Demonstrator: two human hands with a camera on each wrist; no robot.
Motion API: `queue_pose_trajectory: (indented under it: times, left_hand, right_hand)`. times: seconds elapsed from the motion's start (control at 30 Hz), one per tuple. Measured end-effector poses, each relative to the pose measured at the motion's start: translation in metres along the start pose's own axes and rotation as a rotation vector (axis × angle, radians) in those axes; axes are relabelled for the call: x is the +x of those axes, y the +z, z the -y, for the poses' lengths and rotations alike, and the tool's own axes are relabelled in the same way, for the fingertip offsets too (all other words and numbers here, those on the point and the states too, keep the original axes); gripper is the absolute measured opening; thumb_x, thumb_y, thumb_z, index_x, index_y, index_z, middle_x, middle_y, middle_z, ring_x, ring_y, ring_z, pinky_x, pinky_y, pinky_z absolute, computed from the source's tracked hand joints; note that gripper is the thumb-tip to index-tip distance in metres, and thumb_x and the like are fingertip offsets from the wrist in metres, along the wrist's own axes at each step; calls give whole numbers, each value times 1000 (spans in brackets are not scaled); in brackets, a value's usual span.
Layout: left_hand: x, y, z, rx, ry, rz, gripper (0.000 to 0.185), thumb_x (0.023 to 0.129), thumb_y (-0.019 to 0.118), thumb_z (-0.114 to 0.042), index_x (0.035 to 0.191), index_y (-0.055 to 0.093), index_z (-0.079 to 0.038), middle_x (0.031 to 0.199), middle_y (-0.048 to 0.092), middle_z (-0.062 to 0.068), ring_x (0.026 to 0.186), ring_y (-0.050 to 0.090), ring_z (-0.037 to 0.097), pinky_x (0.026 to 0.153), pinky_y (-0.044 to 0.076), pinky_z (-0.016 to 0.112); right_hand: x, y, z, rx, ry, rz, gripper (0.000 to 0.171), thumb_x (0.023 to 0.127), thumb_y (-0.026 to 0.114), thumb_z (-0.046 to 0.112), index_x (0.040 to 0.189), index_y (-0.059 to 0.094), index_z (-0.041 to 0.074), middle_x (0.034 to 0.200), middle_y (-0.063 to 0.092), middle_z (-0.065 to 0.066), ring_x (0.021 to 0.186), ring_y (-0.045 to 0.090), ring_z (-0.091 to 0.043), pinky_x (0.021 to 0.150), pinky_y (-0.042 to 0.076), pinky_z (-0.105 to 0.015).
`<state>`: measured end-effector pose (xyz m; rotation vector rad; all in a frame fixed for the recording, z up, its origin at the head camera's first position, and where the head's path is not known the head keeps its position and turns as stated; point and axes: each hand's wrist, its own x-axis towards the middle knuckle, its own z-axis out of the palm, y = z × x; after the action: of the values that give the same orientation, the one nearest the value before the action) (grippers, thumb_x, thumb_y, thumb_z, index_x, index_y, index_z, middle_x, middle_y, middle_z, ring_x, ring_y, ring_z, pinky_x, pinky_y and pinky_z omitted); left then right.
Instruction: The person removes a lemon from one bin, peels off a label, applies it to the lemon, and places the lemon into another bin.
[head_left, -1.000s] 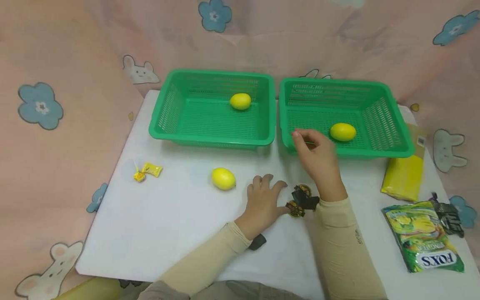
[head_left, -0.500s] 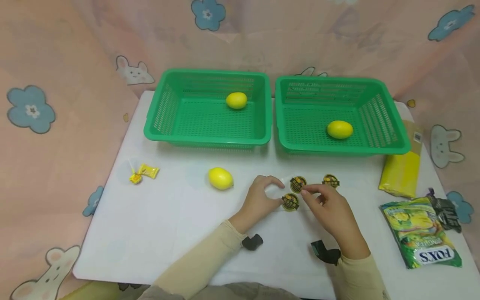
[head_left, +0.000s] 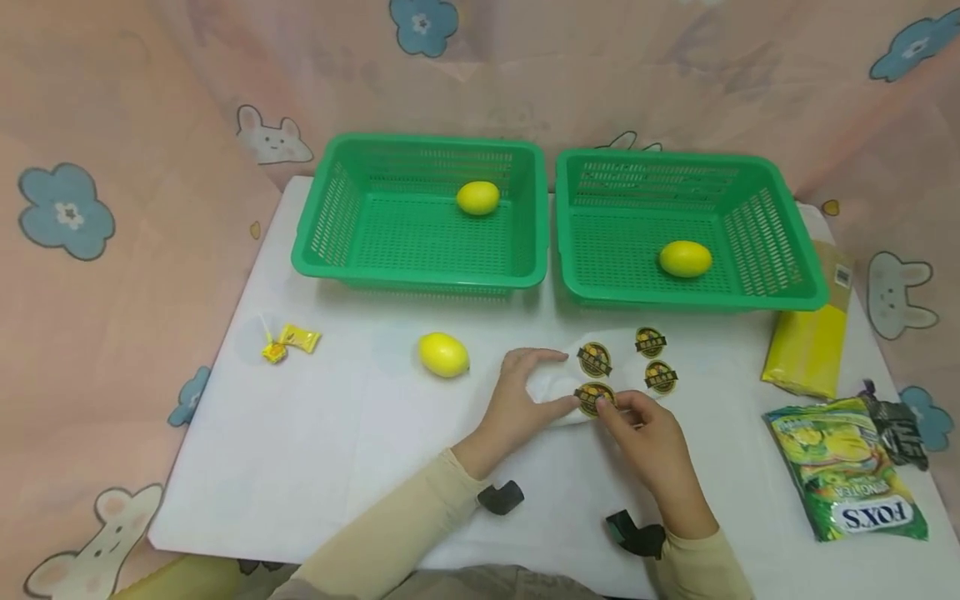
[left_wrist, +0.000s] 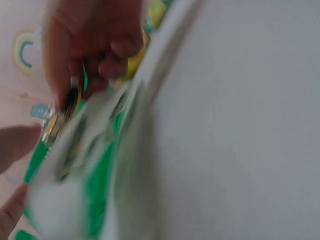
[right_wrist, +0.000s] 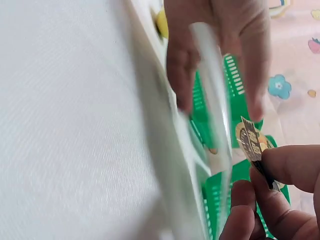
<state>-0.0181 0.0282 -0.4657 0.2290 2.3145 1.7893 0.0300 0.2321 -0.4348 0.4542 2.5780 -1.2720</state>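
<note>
One light, likely tacky sticker (head_left: 588, 395), which we'd hold by its near rim, is pinched by the right hand (head_left: 651, 437), left hand (head_left: 513, 403) gaping.

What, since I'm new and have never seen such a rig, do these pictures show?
There is no machine: just a person's bare left hand and right hand. The wide pictures look down from a head camera; the two close ones come from cameras on the left and right wrists. On the white table, the left green basket holds one lemon, the right green basket a second lemon; a loose lemon lies in front. A lollipop and wrapped sweet lie to the left, a yellow packet and green bag to the right. The right hand's grip pinches a round label. The left hand curves at the edge of a pale sheet; whether it grips is unclear.
</note>
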Motion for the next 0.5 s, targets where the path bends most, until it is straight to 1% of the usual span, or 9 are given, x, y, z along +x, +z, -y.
queue_pose_trajectory:
  times: [0.07,0.13,0.17,0.23,0.27,0.33,0.37,0.43,0.5]
  left_hand:
    - [-3,-11,-3,226,151,-51,50,90,86,-30,136,68,-21,156,40,7,143,38,29,115,35,55]
    - [-3,-31,-4,463,292,-96,48,92,84,-36,134,68,-20,158,41,12,145,37,34,112,35,58]
    - [-2,-44,-3,566,334,-105,46,93,83,-39,133,69,-20,156,45,12,145,38,35,112,33,60]
    - [0,-73,1,728,368,-66,44,93,81,-45,129,71,-21,151,53,11,143,43,34,114,31,62]
    - [0,-87,3,781,351,-18,45,93,81,-47,129,72,-23,150,55,10,142,44,33,114,30,61]
    - [-4,-114,7,836,259,92,47,91,83,-48,131,71,-25,152,53,10,141,44,34,113,32,60]
    - [-8,-125,10,850,209,129,46,92,83,-43,132,71,-25,152,51,12,139,44,35,113,34,59]
    - [-18,-143,14,849,127,146,43,94,83,-30,134,70,-23,150,49,15,133,46,39,107,42,57]
    - [-25,-152,18,752,64,104,43,95,81,-17,136,67,-18,148,49,18,130,48,40,103,46,56]
  right_hand:
    - [0,-2,-2,23,25,-5,41,104,68,45,114,73,5,97,73,-8,87,64,-21,66,52,-32]
    - [0,-4,-3,39,45,-11,40,104,68,45,113,72,5,95,72,-7,85,63,-20,65,52,-32]
    - [0,-5,-3,40,47,-14,40,104,68,44,112,71,5,95,71,-7,84,62,-20,65,51,-32]
    - [1,-7,-3,44,45,-14,40,104,67,44,113,70,5,95,71,-8,85,62,-20,65,51,-32]
    - [1,-8,-2,45,43,-13,40,104,67,44,113,69,4,96,71,-8,85,62,-21,65,51,-33]
    - [2,-8,1,49,34,-8,41,104,67,44,113,69,4,97,71,-10,85,62,-21,66,51,-32]
    - [3,-7,3,49,25,-4,41,104,67,44,113,69,5,97,71,-10,85,62,-21,66,51,-33]
    - [4,-4,9,54,5,12,40,104,68,44,113,70,5,98,71,-11,87,63,-21,66,51,-32]
    - [5,1,19,63,-30,36,38,104,68,43,112,71,6,98,70,-10,88,63,-22,68,52,-33]
